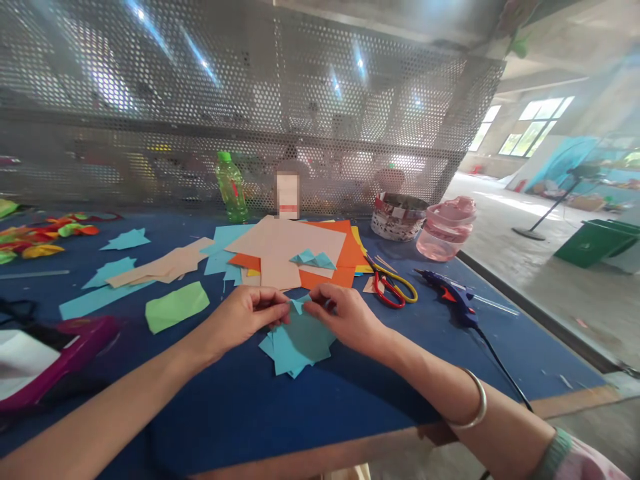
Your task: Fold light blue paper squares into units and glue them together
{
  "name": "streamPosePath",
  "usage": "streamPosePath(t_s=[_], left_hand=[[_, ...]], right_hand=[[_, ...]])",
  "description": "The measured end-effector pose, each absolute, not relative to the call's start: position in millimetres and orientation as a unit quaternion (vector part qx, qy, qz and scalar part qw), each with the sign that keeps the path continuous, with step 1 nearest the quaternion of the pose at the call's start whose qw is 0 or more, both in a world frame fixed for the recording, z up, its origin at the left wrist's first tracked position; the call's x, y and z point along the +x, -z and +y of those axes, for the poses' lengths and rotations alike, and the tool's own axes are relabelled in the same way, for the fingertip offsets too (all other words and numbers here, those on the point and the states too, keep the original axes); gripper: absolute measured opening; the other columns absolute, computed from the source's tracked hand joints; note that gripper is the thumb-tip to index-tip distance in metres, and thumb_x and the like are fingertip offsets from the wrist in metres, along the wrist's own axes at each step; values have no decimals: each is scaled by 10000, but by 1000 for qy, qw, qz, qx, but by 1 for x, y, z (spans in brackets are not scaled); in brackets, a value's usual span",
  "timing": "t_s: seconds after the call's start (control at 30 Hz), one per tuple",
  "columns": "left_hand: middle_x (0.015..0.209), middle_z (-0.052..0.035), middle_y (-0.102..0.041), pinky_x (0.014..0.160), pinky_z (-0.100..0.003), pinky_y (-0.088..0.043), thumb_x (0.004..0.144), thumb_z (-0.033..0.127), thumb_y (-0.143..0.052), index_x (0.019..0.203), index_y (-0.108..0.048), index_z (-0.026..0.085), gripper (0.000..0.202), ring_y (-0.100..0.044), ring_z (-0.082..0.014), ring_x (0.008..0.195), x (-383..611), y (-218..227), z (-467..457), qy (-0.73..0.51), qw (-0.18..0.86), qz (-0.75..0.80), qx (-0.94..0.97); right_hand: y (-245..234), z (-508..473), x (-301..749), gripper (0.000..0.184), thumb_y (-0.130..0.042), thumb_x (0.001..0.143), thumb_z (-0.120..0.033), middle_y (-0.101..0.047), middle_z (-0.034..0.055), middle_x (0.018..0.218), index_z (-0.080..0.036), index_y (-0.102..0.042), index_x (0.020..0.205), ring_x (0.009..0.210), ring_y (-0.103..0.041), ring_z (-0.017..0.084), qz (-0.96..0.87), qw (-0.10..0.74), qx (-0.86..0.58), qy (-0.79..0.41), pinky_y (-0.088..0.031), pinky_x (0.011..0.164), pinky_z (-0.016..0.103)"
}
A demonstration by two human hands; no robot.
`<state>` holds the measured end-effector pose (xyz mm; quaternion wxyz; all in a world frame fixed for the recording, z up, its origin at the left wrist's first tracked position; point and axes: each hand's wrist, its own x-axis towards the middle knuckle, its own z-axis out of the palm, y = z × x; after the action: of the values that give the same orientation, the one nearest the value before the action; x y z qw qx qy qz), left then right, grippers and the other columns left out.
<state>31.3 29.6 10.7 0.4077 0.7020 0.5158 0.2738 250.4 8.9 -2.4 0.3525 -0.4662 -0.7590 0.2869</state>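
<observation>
Both my hands work on a teal paper piece (300, 308) above a small stack of teal paper squares (295, 347) on the blue table (240, 407). My left hand (247, 315) pinches the paper's left side with closed fingers. My right hand (345, 315) pinches its right side; a silver bangle sits on that wrist. A folded teal paper shape (313, 259) lies on the beige and orange sheets (295, 250) just beyond my hands.
Red-and-yellow scissors (393, 288) and a blue glue gun (453, 297) with its cord lie to the right. A green bottle (231, 187), a patterned tin (399, 215) and a pink lidded jar (446, 230) stand by the perforated metal screen (250, 113). Paper scraps lie left.
</observation>
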Motion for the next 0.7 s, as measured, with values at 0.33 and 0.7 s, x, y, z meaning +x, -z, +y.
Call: streamPosePath(t_s=[0.33,0.7], left_hand=[[1065,-70,-801,921,-412,-602,914,562,-699,1082,-769,215,391,-732,-260,995,27,-26,89,-243,280,518,771],[1349,-105,-659,954,-482,-604,1016,387,-670,1313,-646,196,354,-681,-266,1135,80,-9,162,-179,114,505,837]], right_hand=[[3,14,255,153,-611,914,-149,-563,-43,691,-196,-584,772,634,-452,117,-761,343,-484,-261,-330,624,227],[3,9,253,155,-618,903,-72,-709,5,805,-185,-719,874,705,-576,133,-804,286,-446,-271,-375,646,218]])
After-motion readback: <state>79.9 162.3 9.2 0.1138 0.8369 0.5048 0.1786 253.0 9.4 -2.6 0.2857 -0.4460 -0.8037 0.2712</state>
